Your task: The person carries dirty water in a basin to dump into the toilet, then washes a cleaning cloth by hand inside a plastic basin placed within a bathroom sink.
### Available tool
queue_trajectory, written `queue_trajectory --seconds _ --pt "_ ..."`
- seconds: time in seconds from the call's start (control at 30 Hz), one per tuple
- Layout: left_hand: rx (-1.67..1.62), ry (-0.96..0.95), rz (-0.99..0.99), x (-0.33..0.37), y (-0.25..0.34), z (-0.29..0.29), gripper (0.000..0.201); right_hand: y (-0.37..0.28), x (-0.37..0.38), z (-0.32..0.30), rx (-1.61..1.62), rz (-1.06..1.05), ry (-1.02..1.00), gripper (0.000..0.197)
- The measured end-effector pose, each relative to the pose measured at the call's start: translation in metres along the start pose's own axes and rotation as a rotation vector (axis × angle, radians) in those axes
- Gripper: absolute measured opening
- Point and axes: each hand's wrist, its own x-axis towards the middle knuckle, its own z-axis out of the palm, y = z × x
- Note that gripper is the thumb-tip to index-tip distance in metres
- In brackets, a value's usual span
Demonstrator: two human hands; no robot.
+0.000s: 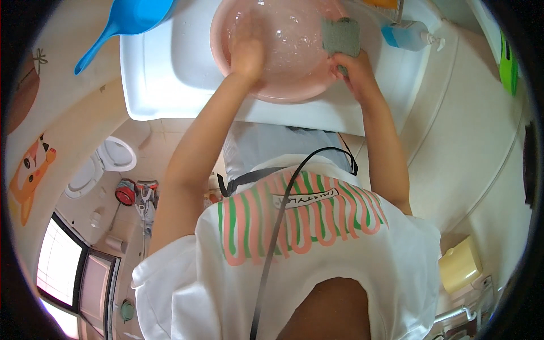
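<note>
A pink round basin (218,34) holding clear, bubbly water stands in front of me on the white sink. My left hand (247,52) reaches into it at the left side; its fingers are smeared by motion and partly under water, so their grip does not show. At the basin's right rim, my right hand (354,71) is closed around the lower end of a grey-green cloth (341,37). The cloth's flat, roughly square part sticks up past the fingers, over the rim.
A blue dipper (136,16) with a long handle lies at the sink's left edge. To the right of the basin is a pump bottle of blue liquid (403,35), with an orange package (385,4) behind it. The white sink (150,99) has a raised edge. A black cable (277,226) hangs before my shirt.
</note>
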Motion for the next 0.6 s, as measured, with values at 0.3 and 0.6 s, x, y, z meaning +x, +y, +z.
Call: queue_trajectory --seconds 0.3,0.6 --pt "0.385 -0.302 0.017 0.002 -0.005 0.061 0.067 0.004 -0.009 0.021 0.11 0.032 -0.051 0.009" --pt "1.038 -0.57 0.277 0.007 -0.037 -0.002 0.064 0.007 -0.004 0.029 0.265 -0.031 -0.025 0.01"
